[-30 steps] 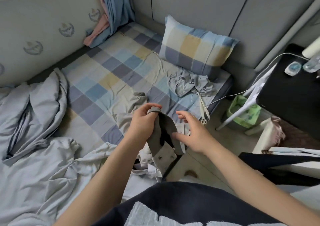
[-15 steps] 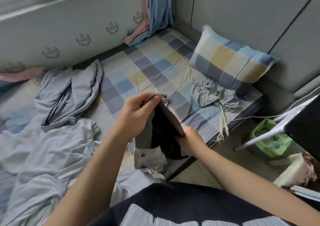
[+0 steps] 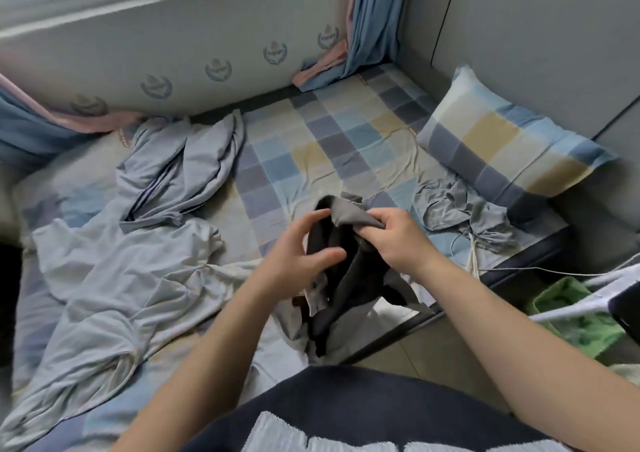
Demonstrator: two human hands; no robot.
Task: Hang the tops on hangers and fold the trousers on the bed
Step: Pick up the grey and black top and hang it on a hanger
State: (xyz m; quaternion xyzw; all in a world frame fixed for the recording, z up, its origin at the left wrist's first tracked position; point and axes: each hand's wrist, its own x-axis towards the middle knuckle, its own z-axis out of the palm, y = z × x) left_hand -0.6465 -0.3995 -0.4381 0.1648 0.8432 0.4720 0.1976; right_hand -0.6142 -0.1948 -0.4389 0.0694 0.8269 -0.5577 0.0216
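I hold a dark grey and black garment [image 3: 346, 264] above the near edge of the bed [image 3: 311, 160]. My right hand [image 3: 398, 240] pinches its grey upper edge. My left hand [image 3: 298, 254] is beside it with fingers spread, touching the dark fabric, not closed around it. The garment hangs down toward the bed edge, and a lighter grey flap shows below my left hand. A crumpled grey piece of clothing with white drawstrings [image 3: 464, 216] lies on the checked sheet in front of the pillow. I cannot tell whether the held garment is a top or trousers.
A checked pillow [image 3: 502, 146] leans at the padded headboard on the right. A rumpled pale blue duvet [image 3: 131, 243] covers the left half of the bed. Blue and pink curtains [image 3: 363, 25] hang in the far corner. A green bin [image 3: 571, 316] stands on the floor at right.
The garment's upper edge passed from my left hand to my right. My left hand let go and opened. The view swung left and up, showing more of the duvet and the window wall.
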